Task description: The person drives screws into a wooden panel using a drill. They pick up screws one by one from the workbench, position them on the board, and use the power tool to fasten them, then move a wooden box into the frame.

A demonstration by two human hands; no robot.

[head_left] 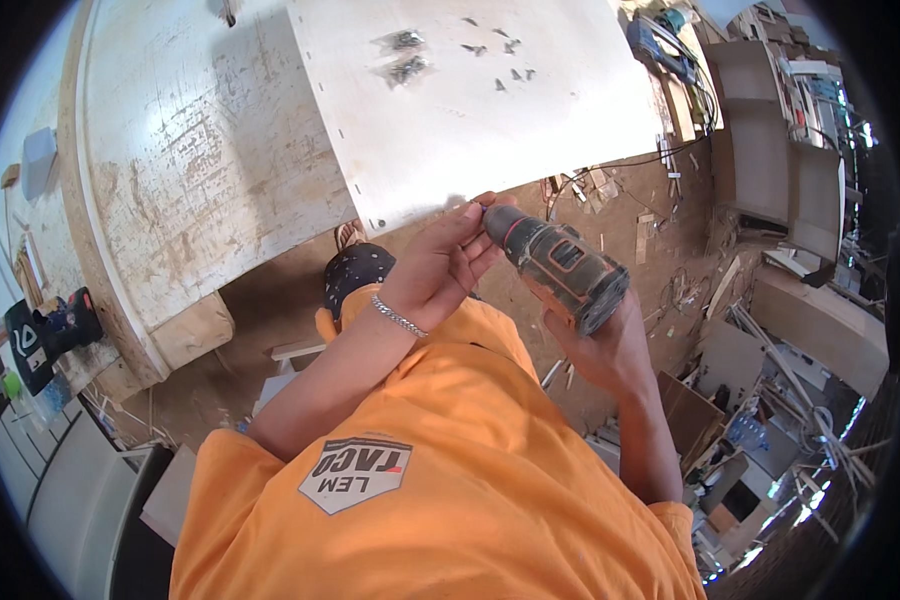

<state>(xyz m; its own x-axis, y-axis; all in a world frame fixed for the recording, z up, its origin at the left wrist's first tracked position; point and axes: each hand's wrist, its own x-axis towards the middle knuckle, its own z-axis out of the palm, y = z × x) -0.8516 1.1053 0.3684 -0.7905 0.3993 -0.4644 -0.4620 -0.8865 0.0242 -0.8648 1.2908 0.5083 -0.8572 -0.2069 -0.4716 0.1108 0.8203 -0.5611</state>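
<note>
My right hand (610, 345) is wrapped round the handle of a dusty cordless drill (565, 262), which points up and to the left. The fingers of my left hand (440, 262) are pinched together at the drill's nose, and what lies between them is too small and hidden to make out. Both hands are just off the near edge of a white panel (440, 130). On that panel lie two small clear bags of hardware (406, 69) and several loose small metal pieces, likely screws (500, 48).
The panel rests on a worn, scratched workbench (190, 150). Another drill (55, 325) lies at the bench's left end. A blue power tool (660, 50) with a black cable is at the far right. Wood scraps (600, 185) litter the brown floor; cabinet boards (820, 310) stand at the right.
</note>
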